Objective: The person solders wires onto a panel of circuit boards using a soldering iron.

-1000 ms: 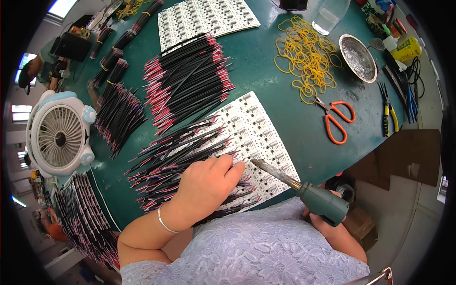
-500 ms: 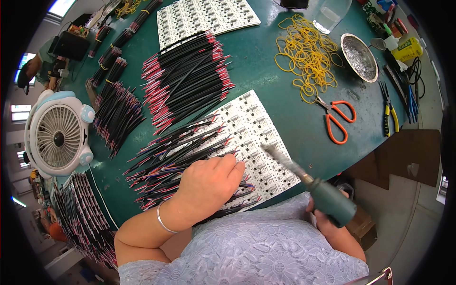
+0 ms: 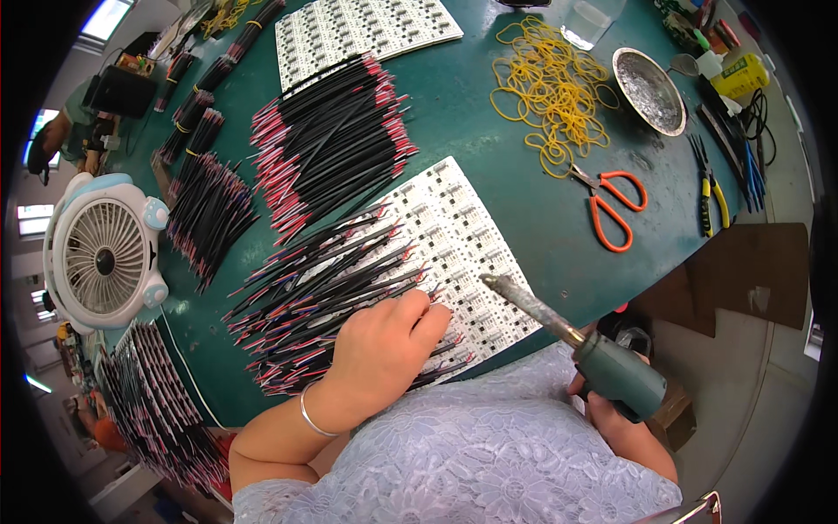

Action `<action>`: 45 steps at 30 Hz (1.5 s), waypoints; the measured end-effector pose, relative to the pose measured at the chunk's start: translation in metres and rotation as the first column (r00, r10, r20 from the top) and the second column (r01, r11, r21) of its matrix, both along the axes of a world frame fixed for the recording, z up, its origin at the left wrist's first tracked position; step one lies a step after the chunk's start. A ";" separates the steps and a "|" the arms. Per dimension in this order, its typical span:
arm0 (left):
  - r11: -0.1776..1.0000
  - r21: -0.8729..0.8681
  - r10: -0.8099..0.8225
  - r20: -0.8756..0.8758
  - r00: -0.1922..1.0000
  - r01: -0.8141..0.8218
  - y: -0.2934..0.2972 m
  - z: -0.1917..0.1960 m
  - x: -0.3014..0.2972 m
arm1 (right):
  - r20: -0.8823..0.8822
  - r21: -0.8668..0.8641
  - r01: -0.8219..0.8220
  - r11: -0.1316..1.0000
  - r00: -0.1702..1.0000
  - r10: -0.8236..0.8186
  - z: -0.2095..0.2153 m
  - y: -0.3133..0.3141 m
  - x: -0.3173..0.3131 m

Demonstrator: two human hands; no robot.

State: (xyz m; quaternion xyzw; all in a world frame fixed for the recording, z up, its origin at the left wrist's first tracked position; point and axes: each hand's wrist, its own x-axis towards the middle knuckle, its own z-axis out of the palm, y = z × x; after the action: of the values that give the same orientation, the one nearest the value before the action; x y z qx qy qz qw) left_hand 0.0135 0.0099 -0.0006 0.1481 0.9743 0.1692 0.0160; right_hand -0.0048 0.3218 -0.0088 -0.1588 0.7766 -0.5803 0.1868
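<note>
My left hand (image 3: pixel 377 348), with a metal bangle at the wrist, is closed in a pinch over the white circuit board panel (image 3: pixel 471 223). A wire end shows at its fingertips, the rest hidden under the hand. Many short black-sleeved wires (image 3: pixel 327 272) with red and white ends lie fanned across the panel's left part. My right hand (image 3: pixel 602 409) grips a soldering iron (image 3: pixel 621 375) by its green handle, partly hidden behind it. The iron's tip points left and away from me, above the panel's right part, apart from my left hand.
Farther off lie a wire pile (image 3: pixel 336 144) and more panels (image 3: pixel 367 33). At right are yellow rubber bands (image 3: pixel 550 87), a metal bowl (image 3: pixel 650 92), orange-handled scissors (image 3: pixel 611 205) and pliers (image 3: pixel 709 188). A fan (image 3: pixel 105 253) stands left, near wire bundles (image 3: pixel 209 210). Another person (image 3: pixel 65 135) is far left.
The view has shifted a little. The soldering iron has moved slightly right and nearer to me over the panel. My left hand stays pinched at almost the same spot.
</note>
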 end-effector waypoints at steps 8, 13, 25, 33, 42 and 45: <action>0.993 0.113 0.045 -0.072 0.996 -0.037 0.000 -0.005 0.002 | -0.250 0.178 -0.173 0.969 0.944 0.215 -0.002 0.003 -0.008; 0.986 0.151 0.087 -0.111 0.990 -0.070 0.002 -0.009 0.002 | -0.347 0.171 -0.173 0.970 0.911 0.223 -0.003 -0.003 -0.009; 0.987 0.157 0.043 -0.110 0.993 -0.025 0.002 -0.010 0.001 | -0.083 0.124 -0.149 0.981 0.984 0.159 -0.018 0.005 0.005; 0.992 0.123 0.030 -0.076 0.997 -0.020 0.002 -0.006 -0.001 | -0.240 0.190 -0.238 0.952 0.930 0.280 -0.010 0.000 -0.005; 0.997 0.075 0.019 -0.038 0.999 -0.016 0.004 -0.002 -0.002 | -0.378 0.136 -0.142 0.980 0.908 0.184 0.002 -0.006 -0.012; 0.997 0.073 0.014 -0.035 0.999 -0.012 0.004 -0.001 -0.004 | -0.281 0.117 -0.207 0.971 0.931 0.232 -0.007 0.004 -0.009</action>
State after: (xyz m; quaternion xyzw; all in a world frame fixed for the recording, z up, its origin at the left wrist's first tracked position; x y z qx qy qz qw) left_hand 0.0098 0.0136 -0.0021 0.1453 0.9685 0.2019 -0.0079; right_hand -0.0134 0.3258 -0.0158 -0.3207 0.7970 -0.4922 0.1401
